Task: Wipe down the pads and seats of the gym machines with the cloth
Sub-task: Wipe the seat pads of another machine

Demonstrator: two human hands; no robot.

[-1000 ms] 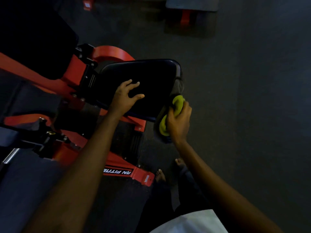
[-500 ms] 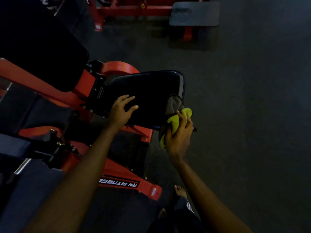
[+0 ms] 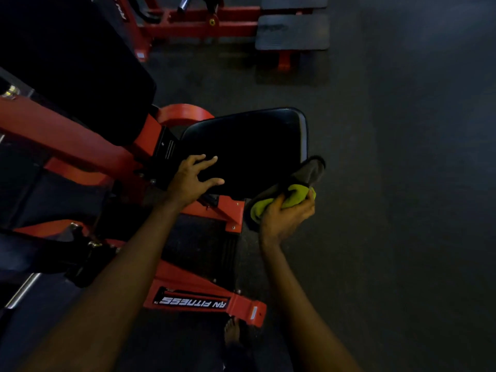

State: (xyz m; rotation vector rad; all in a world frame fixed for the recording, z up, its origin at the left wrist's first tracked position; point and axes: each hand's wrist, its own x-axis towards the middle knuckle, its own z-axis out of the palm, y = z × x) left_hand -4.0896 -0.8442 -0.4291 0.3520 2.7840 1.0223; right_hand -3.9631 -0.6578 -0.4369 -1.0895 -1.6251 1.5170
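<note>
Far to the left of the left hand [image 3: 193, 178], and above it in the view, a big black back pad [image 3: 75, 63] fills the corner. A red frame beam [image 3: 67, 124] slants down below the pad towards that hand's wrist. The left hand is open, its fingers spread and nearly straight and its thumb stuck out to the right. It rests on the near left edge of the black seat [image 3: 249, 146]. Most of the seat lies just beyond and to the right of those fingers. Below the left forearm a red base bar [image 3: 204, 294] carries a black label reading "AN FITNESS", seen upside down. A bare foot [image 3: 232, 331] shows just right of the bar's end.

To the right of the left hand, past the seat's near right corner, the right hand [image 3: 284, 218] grips the cloth [image 3: 292, 194]. Its fingers and thumb are curled round the bunched yellow-green fabric. A grey fold of the cloth sticks up past the fingertips, close to the seat's right edge. In the dim light, I cannot tell if it touches the seat. The right hand is off the seat, just beside the corner.

Right of the right hand there is only dark floor [image 3: 402, 183]. Well beyond both hands, at the top, stand another red machine frame [image 3: 201, 22] and a black footplate [image 3: 292, 36].
</note>
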